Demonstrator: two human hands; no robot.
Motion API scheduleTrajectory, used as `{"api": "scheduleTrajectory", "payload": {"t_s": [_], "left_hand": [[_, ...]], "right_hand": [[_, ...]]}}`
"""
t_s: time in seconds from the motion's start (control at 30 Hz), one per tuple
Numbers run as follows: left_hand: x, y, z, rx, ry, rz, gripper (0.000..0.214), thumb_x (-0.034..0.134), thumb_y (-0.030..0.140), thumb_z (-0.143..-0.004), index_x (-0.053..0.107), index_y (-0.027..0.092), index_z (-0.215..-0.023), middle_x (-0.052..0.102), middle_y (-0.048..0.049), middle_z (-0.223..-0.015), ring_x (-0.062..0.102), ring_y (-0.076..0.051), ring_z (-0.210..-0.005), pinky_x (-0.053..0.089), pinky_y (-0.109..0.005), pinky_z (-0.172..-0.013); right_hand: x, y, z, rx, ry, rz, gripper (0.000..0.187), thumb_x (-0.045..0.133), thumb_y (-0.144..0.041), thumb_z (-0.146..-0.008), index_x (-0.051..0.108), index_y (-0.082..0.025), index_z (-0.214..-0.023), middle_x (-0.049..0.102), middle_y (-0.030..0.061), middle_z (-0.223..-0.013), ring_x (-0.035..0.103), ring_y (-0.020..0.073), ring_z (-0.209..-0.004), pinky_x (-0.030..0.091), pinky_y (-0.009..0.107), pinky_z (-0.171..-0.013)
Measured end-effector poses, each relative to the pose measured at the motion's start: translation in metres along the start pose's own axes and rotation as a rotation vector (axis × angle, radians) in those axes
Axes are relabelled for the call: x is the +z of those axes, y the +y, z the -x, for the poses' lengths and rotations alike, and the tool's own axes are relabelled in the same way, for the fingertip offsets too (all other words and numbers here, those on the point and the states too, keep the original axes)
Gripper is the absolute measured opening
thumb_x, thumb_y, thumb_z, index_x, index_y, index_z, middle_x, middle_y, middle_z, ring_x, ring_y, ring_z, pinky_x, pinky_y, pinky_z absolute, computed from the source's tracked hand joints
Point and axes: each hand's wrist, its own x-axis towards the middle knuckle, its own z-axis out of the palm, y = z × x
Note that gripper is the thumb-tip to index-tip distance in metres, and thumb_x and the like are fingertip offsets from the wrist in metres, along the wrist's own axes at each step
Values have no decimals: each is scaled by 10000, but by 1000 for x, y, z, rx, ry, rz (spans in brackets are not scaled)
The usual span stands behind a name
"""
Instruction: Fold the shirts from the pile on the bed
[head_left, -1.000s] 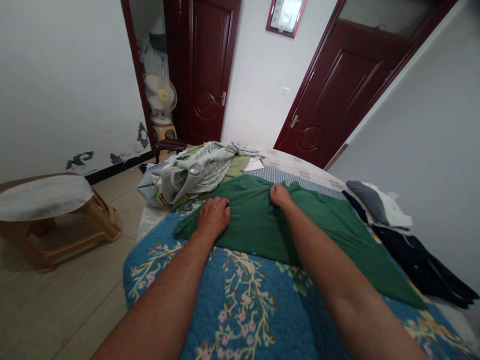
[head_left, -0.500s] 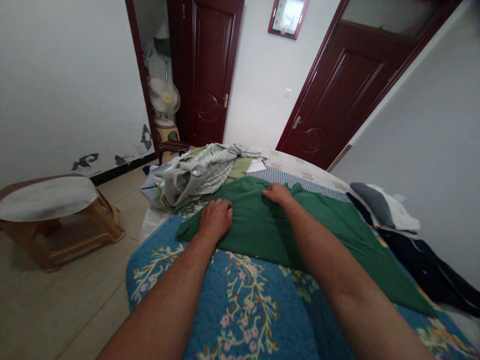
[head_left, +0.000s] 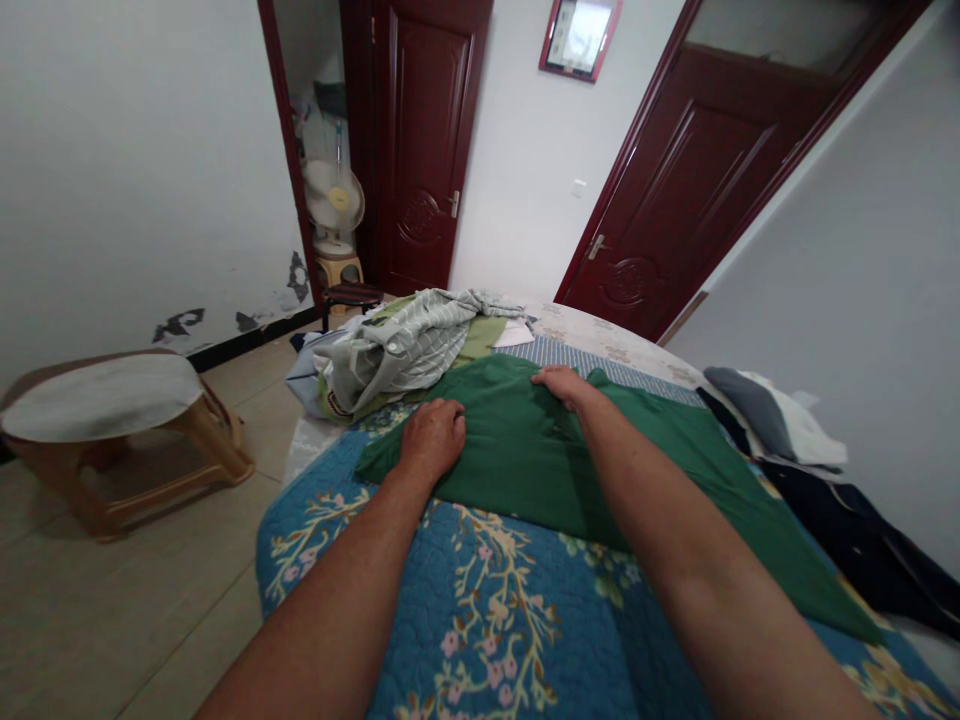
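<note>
A green garment lies spread across the blue floral quilt on the bed. My left hand rests on the garment's left part, fingers curled down onto the cloth. My right hand lies flatter on the garment's far edge, fingers stretched forward over the fabric. Both forearms reach out over the quilt.
A heap of grey checked and light green clothes sits at the bed's far left. Dark and grey garments lie along the right side by the wall. A low wooden stool stands on the tiled floor at left. Two dark red doors and a fan are behind.
My right hand has opened from a fist at the garment's far edge to flat fingers on it. The left hand has barely shifted. The view has drifted a little left.
</note>
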Motion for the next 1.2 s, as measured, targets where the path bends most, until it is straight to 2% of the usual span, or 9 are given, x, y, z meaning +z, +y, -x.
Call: {"api": "scheduleTrajectory", "payload": {"t_s": [0.1,0.23,0.4,0.53,0.63,0.73,0.97,1.13,1.2], "left_hand": [[-1,-1,-2,-16,-7,27,303,534,250,-1020,780,202,-1190,782,-94,-1196,702,-281,-1168,529,-392,-1051],[-4,-4,-5,-106,-11,92,350,489,229,-1036,756,211,-1261,793,-97,-1243,727,-269,-1174,535,-382,-1050],[-8,-4,-8,-181,4,157,400,416,289,-1084,684,217,-1372,802,-109,-1225,745,-268,-1157,533,-373,-1019],[-9,-1,-9,-182,14,177,428,394,407,-1103,711,210,-1311,793,-135,-1224,737,-294,-1161,526,-389,-1005],[-8,1,-8,-158,-10,186,463,563,493,-1032,686,222,-1387,801,-115,-1128,746,-294,-1080,543,-381,-960],[-7,1,-6,-79,-54,208,526,685,390,-954,657,229,-1454,796,-89,-1091,744,-274,-1017,558,-373,-947],[-2,-6,-12,-49,-21,316,462,511,118,-925,751,182,-1314,783,-92,-1287,718,-247,-1204,524,-379,-1117],[-2,-6,-15,-101,-49,258,467,522,105,-891,778,167,-1277,786,-108,-1300,715,-270,-1244,518,-387,-1133],[-3,-5,-16,-117,-43,242,448,533,114,-893,786,166,-1259,783,-110,-1312,709,-273,-1263,511,-385,-1144]], "right_hand": [[-7,-12,16,-93,19,-56,94,653,-307,-896,633,-222,-860,748,28,-804,700,187,-717,574,294,-692],[-18,-19,69,-612,76,-19,70,647,-294,-875,608,-238,-857,779,69,-1236,718,239,-1145,557,396,-1016],[-10,26,159,-1048,-75,392,202,583,-99,-867,661,-237,-992,678,96,-1477,620,263,-1381,474,450,-1151],[8,78,188,-972,21,513,219,551,-88,-937,674,-227,-1051,727,115,-1366,664,266,-1287,532,459,-1075],[16,96,188,-901,139,482,248,547,-124,-983,685,-223,-1165,751,119,-1224,686,258,-1144,562,437,-1001],[17,95,186,-894,180,502,340,567,-106,-957,688,-212,-1256,742,124,-1168,659,269,-1103,551,442,-987],[10,87,198,-969,178,384,217,598,-200,-978,713,-205,-1162,724,91,-991,652,243,-926,544,393,-876],[-4,97,174,-742,437,221,326,488,-179,-1002,699,-216,-1248,725,130,-1158,677,260,-1107,547,425,-1022],[-8,101,158,-642,426,252,392,492,-167,-985,680,-196,-1328,728,136,-1173,691,257,-1070,556,426,-1016]]}}
